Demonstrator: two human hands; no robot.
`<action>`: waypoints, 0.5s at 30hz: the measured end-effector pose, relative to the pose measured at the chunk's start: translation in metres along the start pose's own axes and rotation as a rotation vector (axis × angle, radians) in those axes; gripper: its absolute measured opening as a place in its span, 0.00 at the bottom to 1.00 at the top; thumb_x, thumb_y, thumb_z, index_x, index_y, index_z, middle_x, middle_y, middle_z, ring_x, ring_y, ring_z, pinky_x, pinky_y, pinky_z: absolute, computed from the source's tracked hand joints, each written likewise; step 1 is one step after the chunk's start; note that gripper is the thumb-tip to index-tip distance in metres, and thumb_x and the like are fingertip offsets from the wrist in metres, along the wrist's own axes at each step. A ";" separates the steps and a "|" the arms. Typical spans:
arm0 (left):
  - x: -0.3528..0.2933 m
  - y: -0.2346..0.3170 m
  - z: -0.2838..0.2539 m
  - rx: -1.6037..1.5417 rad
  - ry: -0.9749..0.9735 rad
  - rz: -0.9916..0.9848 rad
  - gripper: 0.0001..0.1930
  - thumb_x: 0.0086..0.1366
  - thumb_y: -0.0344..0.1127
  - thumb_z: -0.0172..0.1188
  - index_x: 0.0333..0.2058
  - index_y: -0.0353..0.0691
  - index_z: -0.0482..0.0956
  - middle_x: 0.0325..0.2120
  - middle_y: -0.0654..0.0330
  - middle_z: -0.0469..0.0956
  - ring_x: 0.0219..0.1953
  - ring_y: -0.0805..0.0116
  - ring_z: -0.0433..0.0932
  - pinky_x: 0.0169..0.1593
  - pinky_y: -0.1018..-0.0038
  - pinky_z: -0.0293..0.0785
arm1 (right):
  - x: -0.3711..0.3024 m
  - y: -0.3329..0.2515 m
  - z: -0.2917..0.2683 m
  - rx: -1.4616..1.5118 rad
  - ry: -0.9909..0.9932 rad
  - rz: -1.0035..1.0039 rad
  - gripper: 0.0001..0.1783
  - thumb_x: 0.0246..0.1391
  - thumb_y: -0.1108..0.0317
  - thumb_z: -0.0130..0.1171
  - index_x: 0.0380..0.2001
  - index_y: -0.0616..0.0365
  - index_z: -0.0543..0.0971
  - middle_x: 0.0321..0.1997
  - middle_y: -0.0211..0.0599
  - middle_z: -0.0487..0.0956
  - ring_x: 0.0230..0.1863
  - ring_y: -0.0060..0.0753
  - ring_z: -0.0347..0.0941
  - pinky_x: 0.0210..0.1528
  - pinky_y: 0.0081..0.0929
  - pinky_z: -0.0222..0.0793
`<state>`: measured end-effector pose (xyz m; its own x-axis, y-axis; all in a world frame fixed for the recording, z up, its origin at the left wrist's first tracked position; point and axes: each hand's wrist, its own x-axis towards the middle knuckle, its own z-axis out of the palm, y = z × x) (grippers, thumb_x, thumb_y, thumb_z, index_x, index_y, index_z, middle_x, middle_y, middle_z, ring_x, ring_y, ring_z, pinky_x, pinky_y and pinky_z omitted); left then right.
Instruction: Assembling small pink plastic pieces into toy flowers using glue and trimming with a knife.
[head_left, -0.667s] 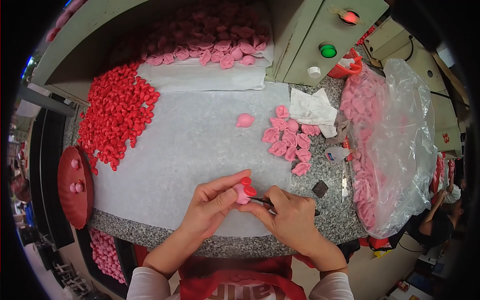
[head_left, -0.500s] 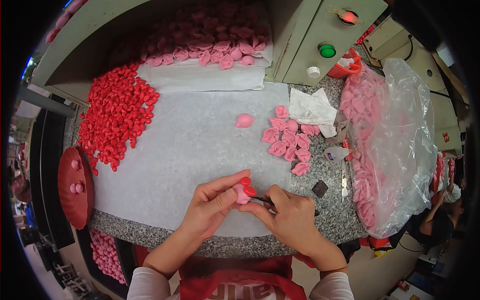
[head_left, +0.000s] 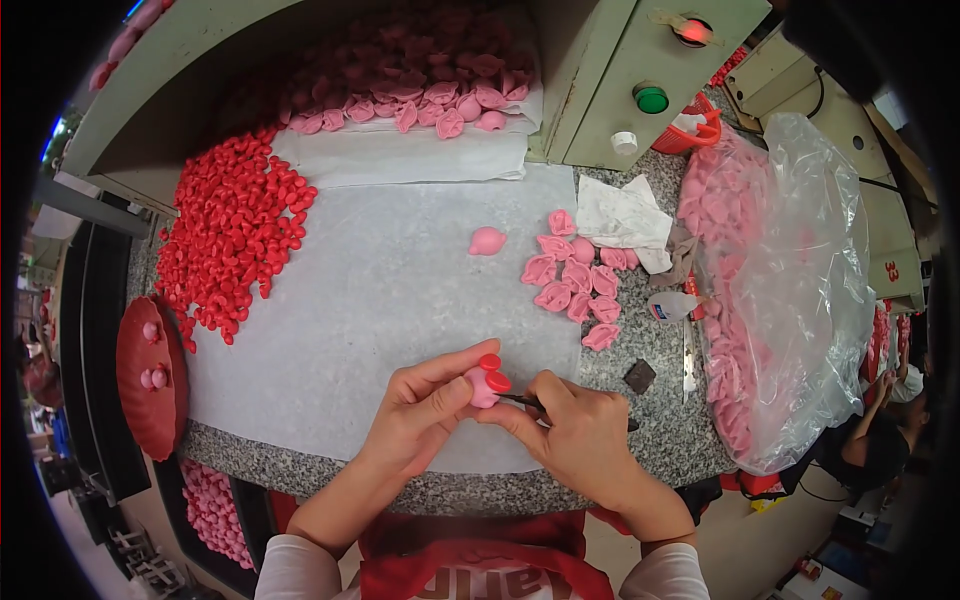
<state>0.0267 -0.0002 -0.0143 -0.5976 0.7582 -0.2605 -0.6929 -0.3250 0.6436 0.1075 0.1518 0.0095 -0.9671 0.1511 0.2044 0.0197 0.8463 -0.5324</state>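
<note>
My left hand [head_left: 415,405] is closed, pinching a small pink rounded piece [head_left: 481,394] between thumb and fingers just above the near part of the white sheet. Two smooth red oval pieces [head_left: 497,382] sit on its upper right side, looking like ears. Closed around a thin dark tool [head_left: 524,401], my right hand [head_left: 578,435] brings its tip to the pink piece beside the lower red oval; the tip's exact contact is hidden. A lone pink rounded piece [head_left: 487,241] lies farther off on the sheet. Several hollow pink shells [head_left: 575,275] are grouped to the right.
Red ovals [head_left: 230,235] are heaped at left, near a red dish [head_left: 150,400]. More pink shells fill the green-grey machine housing [head_left: 600,90]. On the right are a crumpled white cloth [head_left: 625,215], a small bottle [head_left: 672,307], a dark block [head_left: 639,376] and a large clear bag [head_left: 800,330].
</note>
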 end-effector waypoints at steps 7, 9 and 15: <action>-0.001 0.001 -0.001 0.000 0.004 -0.001 0.24 0.59 0.35 0.53 0.51 0.29 0.62 0.42 0.54 0.72 0.46 0.66 0.71 0.46 0.71 0.70 | 0.001 -0.001 0.001 0.001 0.010 0.000 0.23 0.42 0.46 0.59 0.15 0.56 0.68 0.09 0.31 0.69 0.07 0.30 0.66 0.06 0.25 0.55; 0.000 0.001 -0.001 -0.004 0.002 -0.003 0.24 0.59 0.35 0.53 0.51 0.29 0.62 0.42 0.54 0.72 0.46 0.66 0.71 0.46 0.71 0.70 | 0.001 -0.001 0.001 0.002 -0.001 0.008 0.23 0.42 0.46 0.59 0.15 0.56 0.68 0.09 0.31 0.69 0.07 0.30 0.66 0.06 0.25 0.55; -0.001 0.000 -0.001 -0.010 0.001 -0.003 0.24 0.59 0.35 0.53 0.51 0.29 0.62 0.42 0.54 0.72 0.46 0.66 0.71 0.47 0.71 0.70 | 0.000 -0.002 0.001 -0.011 -0.006 0.005 0.24 0.42 0.46 0.59 0.15 0.56 0.67 0.08 0.31 0.68 0.06 0.30 0.65 0.06 0.25 0.55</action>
<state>0.0263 -0.0016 -0.0150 -0.5959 0.7588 -0.2628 -0.6986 -0.3286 0.6356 0.1070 0.1500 0.0096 -0.9685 0.1521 0.1971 0.0269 0.8511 -0.5243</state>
